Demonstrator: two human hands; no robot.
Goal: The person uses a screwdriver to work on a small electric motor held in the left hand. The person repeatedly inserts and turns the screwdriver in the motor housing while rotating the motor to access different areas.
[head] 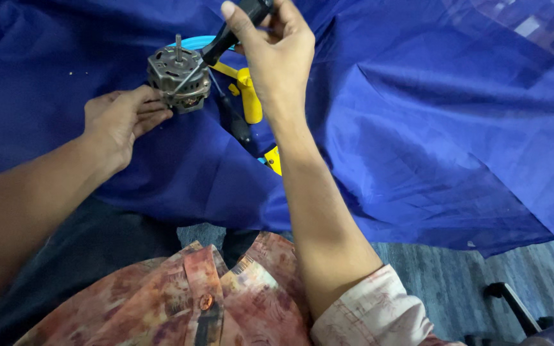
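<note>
A small grey electric motor with an upright shaft stands on the blue cloth at the upper left. My left hand rests against the motor's near side, steadying it. My right hand is closed on the black handle of a screwdriver, whose thin metal tip angles down-left onto the top of the motor.
Yellow-handled tools and a second black-handled screwdriver lie on the cloth right of the motor, partly under my right wrist. A light blue ring shows behind the motor. A chair base stands on the grey floor at bottom right.
</note>
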